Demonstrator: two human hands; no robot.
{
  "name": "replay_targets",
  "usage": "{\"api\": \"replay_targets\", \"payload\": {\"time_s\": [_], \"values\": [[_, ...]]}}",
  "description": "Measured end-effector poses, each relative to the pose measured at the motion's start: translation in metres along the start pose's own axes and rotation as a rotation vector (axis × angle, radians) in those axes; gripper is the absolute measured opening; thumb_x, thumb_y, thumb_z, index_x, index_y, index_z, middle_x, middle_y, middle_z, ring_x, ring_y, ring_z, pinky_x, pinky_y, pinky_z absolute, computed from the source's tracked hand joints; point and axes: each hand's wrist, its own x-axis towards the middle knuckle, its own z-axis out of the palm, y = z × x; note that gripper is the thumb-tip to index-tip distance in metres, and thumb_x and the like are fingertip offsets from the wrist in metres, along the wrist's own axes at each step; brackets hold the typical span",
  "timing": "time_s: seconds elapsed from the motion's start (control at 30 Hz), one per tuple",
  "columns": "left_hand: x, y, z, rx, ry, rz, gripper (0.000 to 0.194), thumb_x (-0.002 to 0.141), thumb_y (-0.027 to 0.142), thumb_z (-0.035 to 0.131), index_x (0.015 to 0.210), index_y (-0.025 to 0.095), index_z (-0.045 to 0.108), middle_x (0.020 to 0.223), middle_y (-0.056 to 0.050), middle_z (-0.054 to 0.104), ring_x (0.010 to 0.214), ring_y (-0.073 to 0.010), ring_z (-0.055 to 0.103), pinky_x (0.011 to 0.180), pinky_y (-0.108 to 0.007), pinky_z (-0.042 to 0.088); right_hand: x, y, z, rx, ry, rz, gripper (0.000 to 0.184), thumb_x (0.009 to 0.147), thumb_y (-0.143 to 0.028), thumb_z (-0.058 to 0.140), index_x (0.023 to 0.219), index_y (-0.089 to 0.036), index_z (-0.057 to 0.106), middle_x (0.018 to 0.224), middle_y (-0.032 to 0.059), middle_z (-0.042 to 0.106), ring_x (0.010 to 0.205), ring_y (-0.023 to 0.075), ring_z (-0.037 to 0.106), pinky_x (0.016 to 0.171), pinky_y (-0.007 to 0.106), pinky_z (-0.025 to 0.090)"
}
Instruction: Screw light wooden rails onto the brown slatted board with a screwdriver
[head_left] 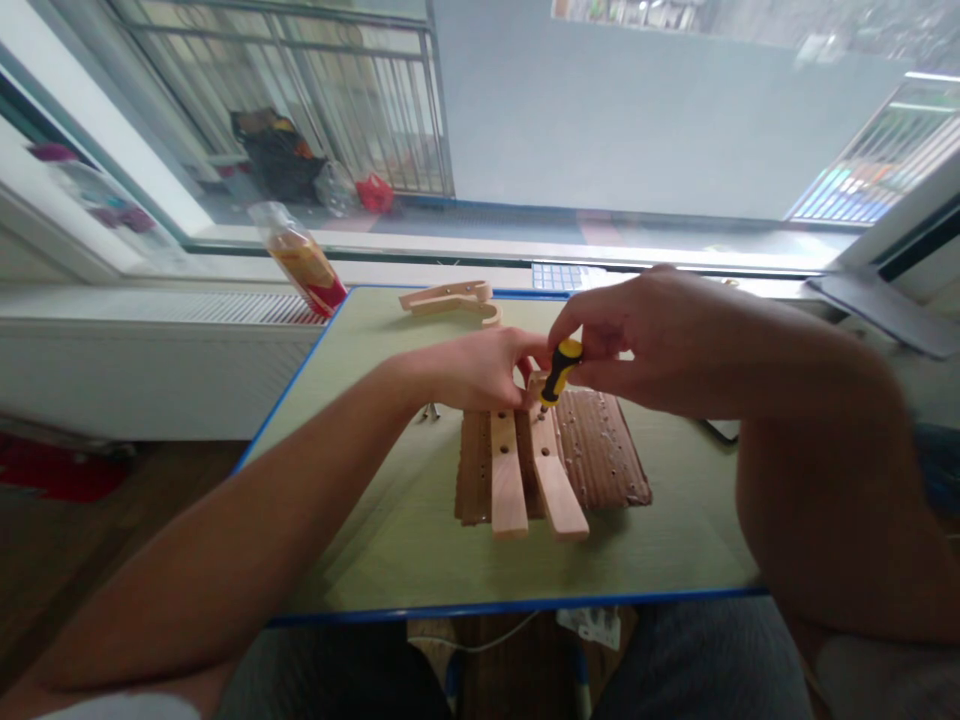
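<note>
Head view: The right hand [630, 335] has its grip closed around the yellow-and-black screwdriver [561, 372], the tip directed down at the upper part of the right wooden piece [559, 490]. This piece and the left wooden piece [510, 490] lie side by side on the corrugated cardboard [600, 450], which rests on the surface [390, 520]. The left hand [480, 365] is at their far ends, fingers bent; whether its grip is firm cannot be told.

Fastening appears to be in progress on the right piece. Loose screws [430, 411] beside the cardboard appear unfitted, and the lower holes in both pieces look unfilled. Curved wooden pieces [446, 298] lie apart at the rear.

The left hand covers the far ends; the screwdriver tip's seating is too small to confirm.
</note>
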Motion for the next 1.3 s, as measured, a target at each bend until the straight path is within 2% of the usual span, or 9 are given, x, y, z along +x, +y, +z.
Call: {"api": "replay_targets", "payload": {"time_s": [0.1,0.2,0.33,0.6,0.73,0.83,0.97,1.07,1.3], "values": [[-0.001,0.001,0.000,-0.009,-0.012,0.015,0.038,0.074,0.016,0.074,0.111,0.022,0.076,0.104,-0.003,0.080,0.091,-0.0197,0.072,0.077,-0.028,0.050,0.003,0.001,0.001,-0.096,-0.006,0.031,0.014,0.087,-0.038,0.069,0.084,-0.027,0.076,0.066,-0.0018,0.065,0.056,0.0137,0.045,0.057,0.034,0.027],[-0.001,0.003,-0.001,0.010,0.000,0.001,0.032,0.074,0.018,0.075,0.106,0.021,0.075,0.102,-0.003,0.079,0.088,-0.0190,0.070,0.074,-0.027,0.049,0.006,0.003,0.004,-0.138,0.026,0.072,0.025,0.088,-0.048,0.068,0.077,-0.025,0.070,0.064,-0.0019,0.060,0.055,0.0131,0.041,0.057,0.034,0.024],[0.000,0.004,-0.002,0.046,-0.003,-0.011,0.032,0.074,0.020,0.075,0.106,0.020,0.074,0.103,-0.004,0.079,0.087,-0.0192,0.070,0.075,-0.028,0.049,0.008,0.004,0.007,-0.151,0.032,0.057,0.033,0.089,-0.057,0.065,0.080,-0.026,0.070,0.064,-0.0026,0.059,0.056,0.0127,0.039,0.058,0.033,0.023],[-0.001,0.001,0.000,0.068,-0.004,-0.058,0.034,0.074,0.021,0.075,0.109,0.020,0.075,0.103,-0.004,0.080,0.089,-0.0196,0.071,0.076,-0.028,0.050,0.003,0.003,0.003,-0.078,0.024,-0.022,0.016,0.089,-0.038,0.065,0.096,-0.029,0.076,0.073,-0.0025,0.068,0.061,0.0135,0.049,0.058,0.031,0.027],[-0.001,0.002,-0.001,0.046,-0.021,-0.056,0.039,0.074,0.017,0.074,0.113,0.019,0.074,0.103,-0.005,0.080,0.087,-0.0192,0.072,0.075,-0.027,0.051,0.001,0.005,0.002,-0.035,-0.024,-0.087,0.017,0.086,-0.026,0.063,0.096,-0.030,0.076,0.080,-0.0034,0.072,0.065,0.0135,0.053,0.060,0.031,0.030],[-0.001,0.005,-0.002,0.038,-0.039,-0.043,0.041,0.075,0.015,0.072,0.116,0.020,0.073,0.101,-0.003,0.079,0.085,-0.0180,0.071,0.073,-0.026,0.051,0.000,0.004,0.002,-0.074,-0.019,-0.029,0.012,0.088,-0.033,0.065,0.089,-0.028,0.075,0.073,-0.0023,0.068,0.061,0.0136,0.050,0.058,0.032,0.028],[-0.002,0.009,-0.003,0.057,-0.046,-0.057,0.036,0.076,0.016,0.072,0.112,0.020,0.072,0.096,-0.002,0.078,0.081,-0.0167,0.071,0.069,-0.025,0.049,0.002,0.000,0.003,-0.139,0.022,0.049,0.022,0.087,-0.045,0.068,0.078,-0.025,0.071,0.063,-0.0023,0.060,0.054,0.0120,0.040,0.057,0.033,0.025],[-0.002,0.009,-0.003,0.069,-0.038,-0.050,0.028,0.078,0.019,0.073,0.106,0.020,0.071,0.094,-0.002,0.076,0.079,-0.0160,0.070,0.069,-0.025,0.049,0.004,0.001,0.004,-0.151,0.038,0.050,0.025,0.086,-0.045,0.069,0.073,-0.024,0.069,0.061,-0.0026,0.058,0.053,0.0113,0.038,0.057,0.033,0.024],[-0.004,0.011,-0.010,-0.006,-0.039,0.007,0.036,0.077,0.028,0.081,0.111,0.019,0.071,0.114,-0.005,0.077,0.098,-0.0204,0.072,0.081,-0.027,0.052,0.005,0.005,0.004,-0.119,0.033,0.059,0.032,0.085,-0.052,0.072,0.069,-0.024,0.067,0.056,-0.0035,0.055,0.051,0.0110,0.039,0.057,0.034,0.024]]}}
